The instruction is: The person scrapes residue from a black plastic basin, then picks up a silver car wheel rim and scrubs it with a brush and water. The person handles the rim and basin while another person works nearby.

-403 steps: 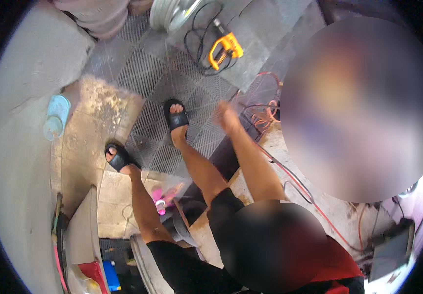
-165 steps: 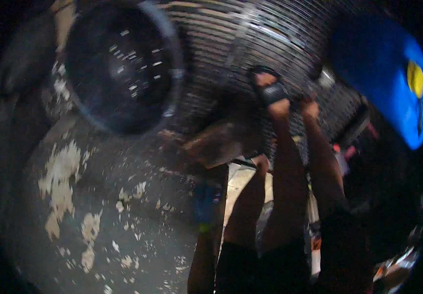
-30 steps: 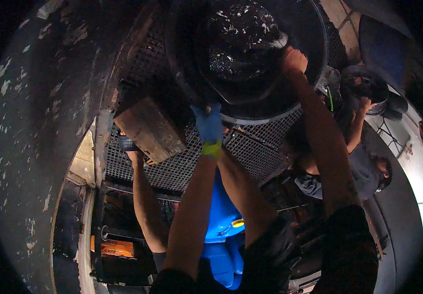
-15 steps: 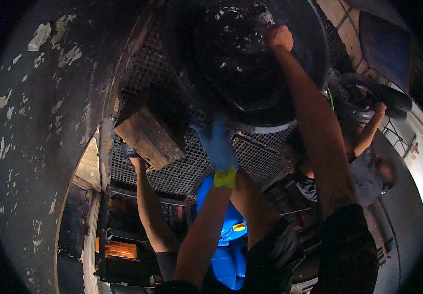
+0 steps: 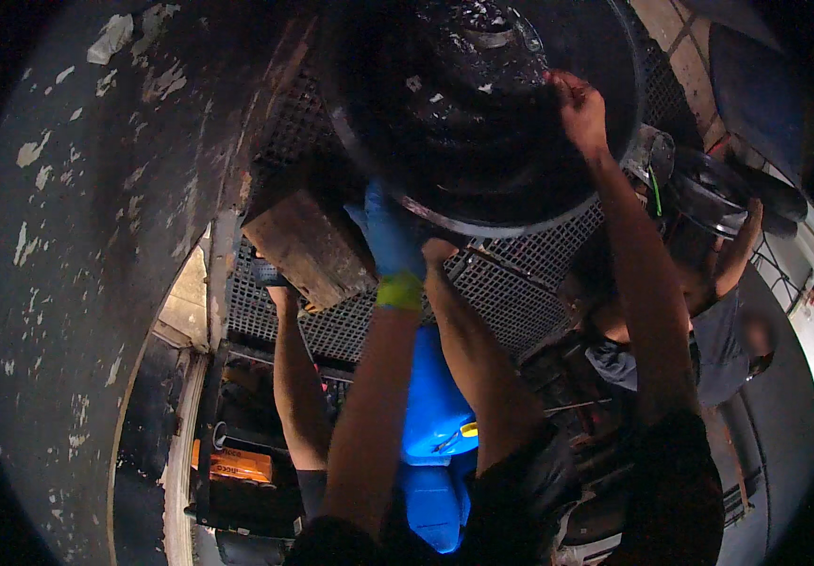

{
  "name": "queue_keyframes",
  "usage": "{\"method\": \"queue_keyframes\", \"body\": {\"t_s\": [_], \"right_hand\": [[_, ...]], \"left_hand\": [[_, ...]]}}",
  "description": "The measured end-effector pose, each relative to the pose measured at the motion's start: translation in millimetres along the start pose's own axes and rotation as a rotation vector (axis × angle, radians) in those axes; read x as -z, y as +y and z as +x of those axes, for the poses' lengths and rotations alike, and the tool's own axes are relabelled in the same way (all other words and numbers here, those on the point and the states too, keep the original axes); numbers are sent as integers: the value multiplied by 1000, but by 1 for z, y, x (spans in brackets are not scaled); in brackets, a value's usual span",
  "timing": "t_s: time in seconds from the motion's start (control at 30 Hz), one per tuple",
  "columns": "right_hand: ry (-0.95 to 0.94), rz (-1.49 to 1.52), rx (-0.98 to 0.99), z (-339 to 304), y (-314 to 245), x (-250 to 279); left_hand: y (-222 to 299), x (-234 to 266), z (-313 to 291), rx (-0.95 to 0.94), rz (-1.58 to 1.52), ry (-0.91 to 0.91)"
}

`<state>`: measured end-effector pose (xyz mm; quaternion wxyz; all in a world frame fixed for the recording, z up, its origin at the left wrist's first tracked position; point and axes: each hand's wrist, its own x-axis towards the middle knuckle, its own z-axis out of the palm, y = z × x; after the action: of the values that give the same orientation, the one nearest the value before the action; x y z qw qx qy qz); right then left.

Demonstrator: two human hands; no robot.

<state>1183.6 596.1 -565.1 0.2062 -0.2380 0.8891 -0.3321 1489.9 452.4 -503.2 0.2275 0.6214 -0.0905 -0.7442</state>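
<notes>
A large round black tub point(image 5: 605, 141) with a grey rim takes up the top middle. Its inside looks dark and wet, with white flecks. My left hand point(image 5: 393, 241), in a blue glove with a yellow-green band at the wrist, rests against the tub's near left side. Its thumb stands apart from the fingers, and it holds nothing that I can see. My bare right hand point(image 5: 581, 113) is over the tub's right inner side, fingers pinched together at the edge of the shiny area. Anything between those fingertips is too small to make out.
A wooden block point(image 5: 308, 245) sits on the black grid mat point(image 5: 501, 297) left of my gloved hand. Between my legs is a blue plastic container point(image 5: 435, 396) with a yellow cap. At right, another person's hand point(image 5: 745, 226) is beside a metal ring point(image 5: 709, 203). A scuffed dark panel point(image 5: 76, 283) rises at left.
My right hand has come back toward me and right, its closed fist becoming a pinch. My gloved left hand has shifted left along the tub's side. The whole view has moved slightly.
</notes>
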Motion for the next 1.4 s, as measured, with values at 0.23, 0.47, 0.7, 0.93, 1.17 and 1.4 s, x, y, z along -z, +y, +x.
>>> {"method": "queue_keyframes", "body": {"t_s": [0.23,0.47,0.7,0.93,1.17,1.4], "right_hand": [[-96,-375,312,-31,-67,9],[-256,-770,450,-45,-155,-4],[-409,-1089,516,-62,-219,-19],[-484,-1096,623,-100,-259,-28],[-544,-1085,561,-142,-265,-22],[-298,-913,193,-179,-193,4]], "left_hand": [[21,-2,32,0,307,33],[39,45,78,161,431,-223],[106,79,-3,204,523,-342],[148,178,-53,189,633,-300],[157,205,-91,271,564,-345],[119,254,-97,323,460,-455]]}}
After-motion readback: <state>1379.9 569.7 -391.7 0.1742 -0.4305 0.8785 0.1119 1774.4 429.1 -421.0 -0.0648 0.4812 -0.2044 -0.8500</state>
